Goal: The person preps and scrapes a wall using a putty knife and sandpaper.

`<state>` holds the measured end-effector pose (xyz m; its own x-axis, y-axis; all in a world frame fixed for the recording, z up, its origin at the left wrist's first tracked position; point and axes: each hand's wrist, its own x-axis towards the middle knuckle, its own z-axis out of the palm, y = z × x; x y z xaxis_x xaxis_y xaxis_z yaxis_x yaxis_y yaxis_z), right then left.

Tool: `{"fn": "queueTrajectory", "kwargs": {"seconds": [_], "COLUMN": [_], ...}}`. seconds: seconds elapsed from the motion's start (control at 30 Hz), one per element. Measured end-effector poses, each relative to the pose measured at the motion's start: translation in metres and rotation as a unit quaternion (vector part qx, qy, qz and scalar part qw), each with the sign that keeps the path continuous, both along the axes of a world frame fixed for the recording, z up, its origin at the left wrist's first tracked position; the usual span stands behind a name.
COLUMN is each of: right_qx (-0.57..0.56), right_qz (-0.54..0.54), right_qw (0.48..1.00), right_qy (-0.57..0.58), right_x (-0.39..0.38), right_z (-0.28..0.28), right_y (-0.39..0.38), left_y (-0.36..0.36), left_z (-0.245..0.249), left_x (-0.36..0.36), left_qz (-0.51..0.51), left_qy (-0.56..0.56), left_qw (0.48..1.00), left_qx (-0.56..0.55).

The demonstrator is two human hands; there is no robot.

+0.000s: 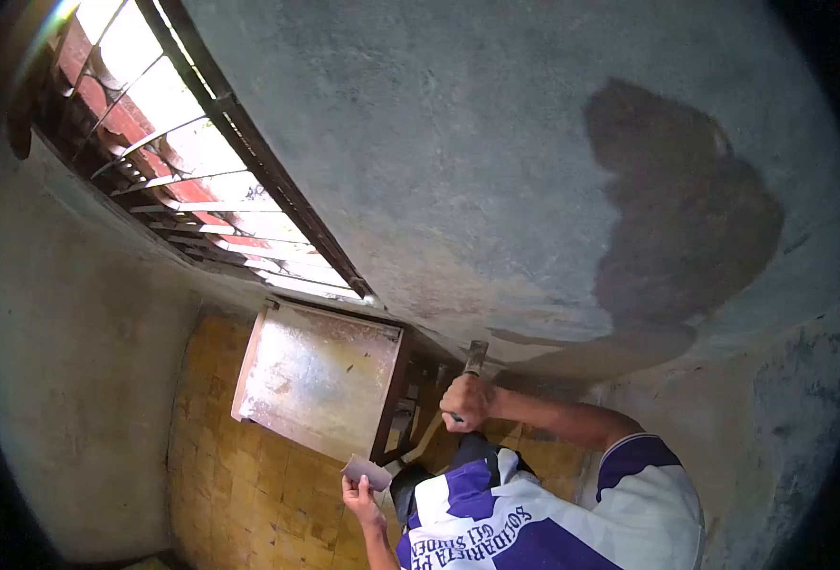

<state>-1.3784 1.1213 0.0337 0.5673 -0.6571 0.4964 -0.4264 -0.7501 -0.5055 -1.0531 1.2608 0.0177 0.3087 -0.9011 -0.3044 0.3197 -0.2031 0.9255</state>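
Head view: the right hand (465, 401) is clenched around the handle of a scraper (476, 357), blade against the grey wall (420, 161). Nearer and to the left, the left hand (362, 496) pinches a small flat piece (367, 470), beside the rusty desk (320, 375).

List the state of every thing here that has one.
wall: grey, one large dark patch
scraper: blade tip against the wall
right hand: shut on the scraper
small flat piece: held in the air
left hand: pinching the small flat piece
window: barred, bright outside
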Motion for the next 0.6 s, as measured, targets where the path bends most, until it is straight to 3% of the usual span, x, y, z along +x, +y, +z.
{"fn": "queueTrajectory", "kwargs": {"seconds": [0.03,0.07,0.17,0.3,0.43,0.47,0.57,0.6], "right_qx": [0.013,0.024,0.140,-0.030,-0.015,-0.059,-0.045,-0.011], "right_qz": [0.014,-0.024,-0.079,0.028,-0.038,-0.018,0.045,0.035], "right_qw": [1.000,0.997,0.984,0.999,0.999,0.996,0.998,0.999], "right_qy": [-0.014,0.073,0.082,0.016,0.024,0.068,0.007,0.033], "right_x": [0.004,-0.007,-0.031,0.017,0.005,0.012,0.038,0.033], "right_z": [0.004,0.008,-0.032,0.013,-0.015,-0.019,0.012,0.011], "right_y": [0.002,-0.009,-0.028,0.003,-0.027,-0.024,-0.007,-0.011], "left_y": [0.000,0.000,0.005,0.005,-0.001,-0.004,-0.007,-0.008], "left_z": [0.000,0.001,-0.011,-0.017,-0.022,-0.022,-0.010,-0.006], "left_x": [-0.001,-0.002,-0.002,0.000,0.001,0.000,0.001,0.001], "left_qz": [0.009,0.016,0.027,0.030,0.035,0.036,0.038,0.038], "left_qy": [-0.001,-0.003,0.011,0.015,0.024,0.019,0.006,0.004], "left_qw": [1.000,1.000,0.999,0.999,0.999,0.999,0.999,0.999], "left_qx": [-0.005,-0.008,-0.017,-0.013,-0.023,-0.030,-0.038,-0.039]}}
